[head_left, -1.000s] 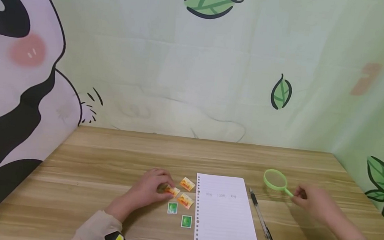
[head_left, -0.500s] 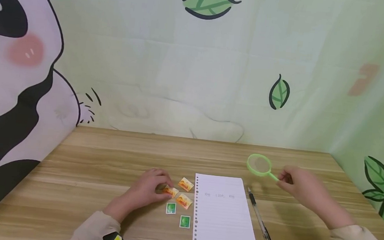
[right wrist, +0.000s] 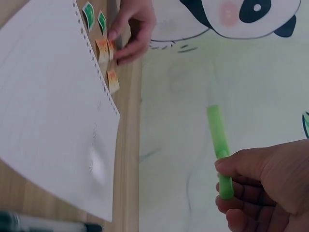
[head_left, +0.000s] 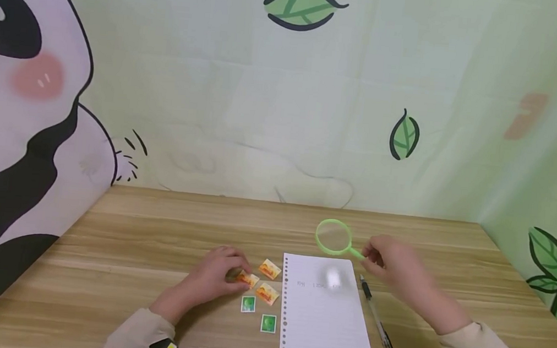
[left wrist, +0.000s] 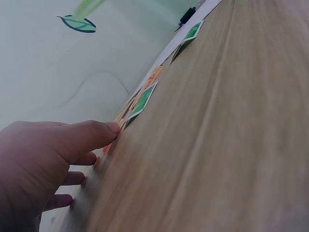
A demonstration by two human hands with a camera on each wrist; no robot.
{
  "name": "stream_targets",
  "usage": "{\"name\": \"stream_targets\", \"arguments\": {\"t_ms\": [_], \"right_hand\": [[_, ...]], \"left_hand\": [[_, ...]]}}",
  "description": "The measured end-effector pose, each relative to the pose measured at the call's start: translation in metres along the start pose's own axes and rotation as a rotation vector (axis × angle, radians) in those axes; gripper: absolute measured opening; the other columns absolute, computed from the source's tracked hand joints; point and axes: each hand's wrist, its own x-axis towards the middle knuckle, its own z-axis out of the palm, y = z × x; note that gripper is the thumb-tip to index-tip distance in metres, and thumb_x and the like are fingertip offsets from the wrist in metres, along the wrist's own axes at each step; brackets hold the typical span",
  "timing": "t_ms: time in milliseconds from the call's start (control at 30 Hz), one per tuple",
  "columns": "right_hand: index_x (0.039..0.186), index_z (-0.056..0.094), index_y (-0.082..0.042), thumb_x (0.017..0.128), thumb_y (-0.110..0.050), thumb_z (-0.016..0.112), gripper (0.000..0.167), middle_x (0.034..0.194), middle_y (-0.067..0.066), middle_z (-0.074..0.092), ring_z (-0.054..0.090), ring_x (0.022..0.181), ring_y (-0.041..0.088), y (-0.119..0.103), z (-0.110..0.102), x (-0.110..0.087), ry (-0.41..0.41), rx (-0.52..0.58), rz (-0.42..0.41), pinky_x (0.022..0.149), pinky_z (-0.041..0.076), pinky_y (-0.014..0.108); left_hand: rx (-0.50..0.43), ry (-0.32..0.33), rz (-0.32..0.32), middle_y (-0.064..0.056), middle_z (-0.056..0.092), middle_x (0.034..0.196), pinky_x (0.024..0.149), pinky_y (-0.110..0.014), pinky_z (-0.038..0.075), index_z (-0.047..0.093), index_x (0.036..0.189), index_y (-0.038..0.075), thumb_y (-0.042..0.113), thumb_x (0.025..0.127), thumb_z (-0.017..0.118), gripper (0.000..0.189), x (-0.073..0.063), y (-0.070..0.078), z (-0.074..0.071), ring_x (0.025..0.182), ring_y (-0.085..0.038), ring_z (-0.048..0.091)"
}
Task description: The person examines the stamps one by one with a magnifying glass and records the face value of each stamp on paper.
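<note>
My right hand pinches the handle of a green magnifying glass, held up beyond the paper's top edge. In the right wrist view the thumb lies on the green handle, with fingers curled behind. My left hand rests on the table, its thumb and fingertips at the edges of an orange stamp. The left wrist view shows the thumb extended and the other fingers spread. Two more orange stamps lie beside it, and two green stamps lie nearer.
A lined loose-leaf sheet with faint handwriting lies right of the stamps; a bright spot of light falls on its writing. Along its right side lies a black-capped clear pen. Behind the wooden table hangs a panda-and-leaf printed backdrop.
My right hand has carried the magnifying glass leftward and away from me, from right of the pen to beyond the paper's top edge. The left hand has stayed at the stamp.
</note>
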Motion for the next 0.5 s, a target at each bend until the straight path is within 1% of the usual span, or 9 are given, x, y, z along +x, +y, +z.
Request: {"name": "stream_targets", "arguments": {"t_ms": [133, 267, 500], "right_hand": [[0.084, 0.063, -0.008, 0.083, -0.008, 0.070, 0.006, 0.074, -0.003, 0.057, 0.048, 0.064, 0.005, -0.017, 0.013, 0.003, 0.051, -0.013, -0.066, 0.054, 0.041, 0.019], [0.083, 0.062, -0.012, 0.082, -0.010, 0.071, 0.009, 0.075, -0.004, 0.057, 0.050, 0.064, 0.004, -0.033, 0.026, 0.006, 0.107, -0.057, -0.134, 0.053, 0.041, 0.017], [0.084, 0.064, -0.011, 0.079, -0.013, 0.076, 0.013, 0.078, -0.003, 0.062, 0.056, 0.067, 0.006, -0.052, 0.053, 0.010, 0.201, -0.129, -0.241, 0.056, 0.046, 0.018]], "left_hand": [[0.007, 0.005, 0.003, 0.001, 0.067, 0.108, 0.099, -0.048, 0.044, 0.070, 0.094, 0.021, 0.030, 0.077, 0.079, 0.021, -0.001, -0.001, 0.001, 0.110, -0.024, 0.058], [0.015, 0.013, 0.013, 0.001, 0.067, 0.108, 0.097, -0.048, 0.044, 0.070, 0.093, 0.021, 0.029, 0.076, 0.079, 0.021, 0.000, -0.001, 0.002, 0.108, -0.024, 0.058], [0.001, 0.015, 0.005, 0.001, 0.066, 0.109, 0.098, -0.047, 0.044, 0.070, 0.094, 0.021, 0.030, 0.077, 0.079, 0.021, 0.000, -0.001, 0.002, 0.109, -0.023, 0.057]]}}
